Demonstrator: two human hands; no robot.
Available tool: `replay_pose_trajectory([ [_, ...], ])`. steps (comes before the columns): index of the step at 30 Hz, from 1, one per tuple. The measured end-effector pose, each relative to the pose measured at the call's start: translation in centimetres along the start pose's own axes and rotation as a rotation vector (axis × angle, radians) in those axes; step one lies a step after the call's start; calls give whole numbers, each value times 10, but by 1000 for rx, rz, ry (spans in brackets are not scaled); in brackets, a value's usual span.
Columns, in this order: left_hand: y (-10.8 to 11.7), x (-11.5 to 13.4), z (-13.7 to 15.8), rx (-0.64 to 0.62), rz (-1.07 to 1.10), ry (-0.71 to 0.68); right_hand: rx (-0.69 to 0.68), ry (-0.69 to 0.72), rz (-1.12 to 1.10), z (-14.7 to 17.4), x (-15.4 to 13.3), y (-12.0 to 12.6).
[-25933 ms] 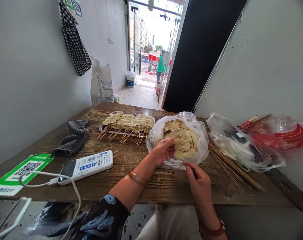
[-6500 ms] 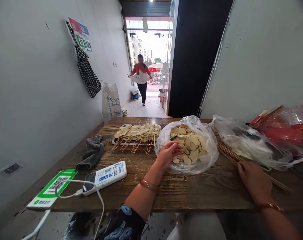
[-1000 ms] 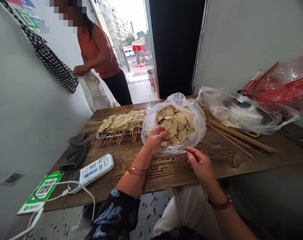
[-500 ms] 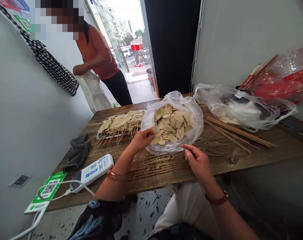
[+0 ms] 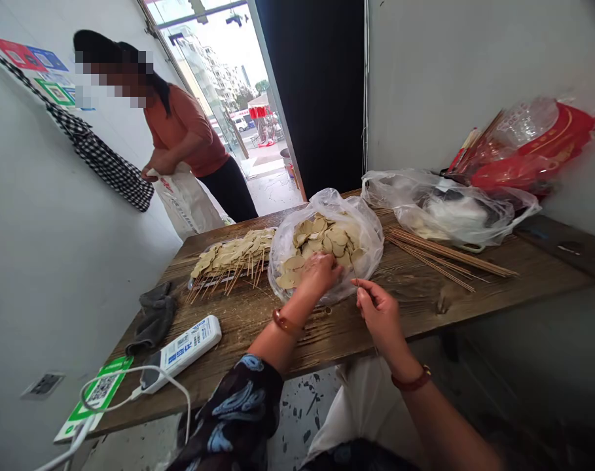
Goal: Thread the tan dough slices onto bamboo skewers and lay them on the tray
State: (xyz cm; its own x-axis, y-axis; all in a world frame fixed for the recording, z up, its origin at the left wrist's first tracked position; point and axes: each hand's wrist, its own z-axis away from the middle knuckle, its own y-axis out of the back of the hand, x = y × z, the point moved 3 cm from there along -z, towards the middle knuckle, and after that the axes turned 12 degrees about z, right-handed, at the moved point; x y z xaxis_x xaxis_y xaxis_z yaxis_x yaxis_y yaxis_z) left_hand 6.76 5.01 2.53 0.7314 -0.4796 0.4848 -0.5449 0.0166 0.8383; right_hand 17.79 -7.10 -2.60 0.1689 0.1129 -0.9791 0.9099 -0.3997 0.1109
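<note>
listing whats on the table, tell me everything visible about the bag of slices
The bag is thin, translucent, crinkled film, plastic by its look, its wide mouth open upward around a heap of pale slices. It sits on the wooden table between skewered slices and loose sticks; the left hand is inside its mouth.

Pale walls (image 5: pixel 454 72) — black panel (image 5: pixel 317 98) — bright doorway (image 5: pixel 243 98)

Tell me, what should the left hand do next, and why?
I'd say it should pick up a slice and bring it to the stick. The left hand is down at the pale slices in the plastic bag, and the right hand holds a thin stick close by, with no slice that I can make out on it.
</note>
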Motion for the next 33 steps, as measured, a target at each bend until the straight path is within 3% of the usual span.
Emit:
replay_pose_trajectory([
  [5, -15, -2, -9, 47, -37, 67, -7, 23, 23, -1, -8, 1],
  [9, -18, -8, -12, 85, 80, 176, 3, 41, 37, -1, -9, 2],
  [14, -12, -11, -11, 116, 498, 215, 16, 61, 35, -2, -9, 2],
  [18, 11, -20, -5, 126, 911, 228, 20, 72, 47, -1, -11, 3],
  [20, 25, -27, -2, 108, 970, 224, 16, 68, 46, -1, -10, 3],
  [26, 40, -53, 2, 71, 818, 219, -23, 28, 25, 0, -3, 0],
  [33, 41, -52, 5, 96, 300, 96, -30, -9, 26, 1, -1, 0],
])
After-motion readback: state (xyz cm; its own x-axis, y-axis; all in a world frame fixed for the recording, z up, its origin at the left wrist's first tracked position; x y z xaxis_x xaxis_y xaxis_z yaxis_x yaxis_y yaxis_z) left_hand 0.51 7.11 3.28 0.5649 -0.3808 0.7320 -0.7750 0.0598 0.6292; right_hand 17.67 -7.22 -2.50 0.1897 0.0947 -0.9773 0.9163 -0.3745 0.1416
